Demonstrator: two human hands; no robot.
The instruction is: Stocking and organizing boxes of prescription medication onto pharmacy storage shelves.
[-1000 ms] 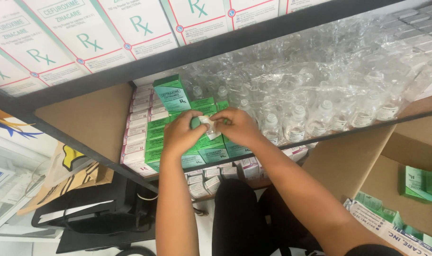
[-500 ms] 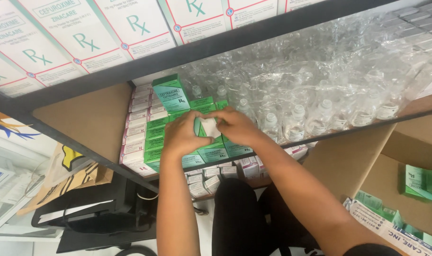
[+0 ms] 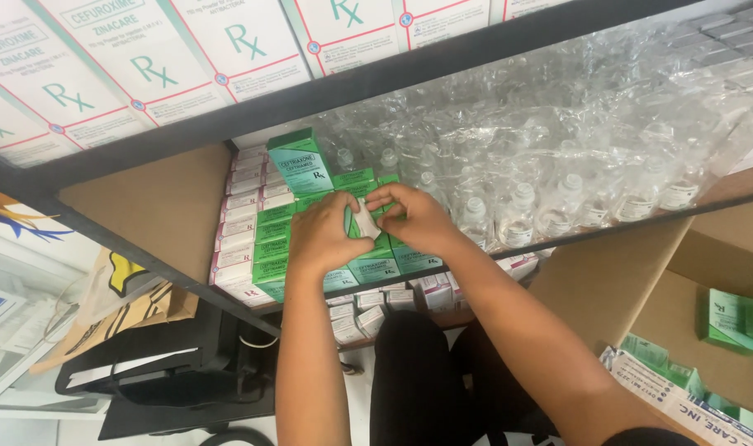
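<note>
One small green-and-white cardboard carton (image 3: 365, 221) is held between both hands, directly above the rows of green cartons (image 3: 368, 268) stacked on the middle shelf. It is pinched from both sides: the left hand (image 3: 327, 235) closes on its left face with curled fingers, and the right hand (image 3: 416, 216) covers its upper and right side, fingertips bent down over the top. Only a white patch of the carton is exposed between the two hands, so its long axis cannot be stated with certainty; it appears to stand roughly upright, tilted slightly. Neither hand is clearly nearer; both are in contact.

A taller green carton (image 3: 300, 163) is seen standing upright behind the left hand, apart from the held one. To the left of the green rows, a column of white-and-pink cartons (image 3: 243, 223) is stacked against a brown cardboard divider (image 3: 158, 211). To the right, clear bottles wrapped in plastic film (image 3: 558, 198) are ranged along the same shelf. A dark metal shelf rail (image 3: 393, 74) runs above, with large white cartons (image 3: 145, 58) resting on it. An open brown cardboard box (image 3: 690, 330) holding more green cartons is noted at lower right.
</note>
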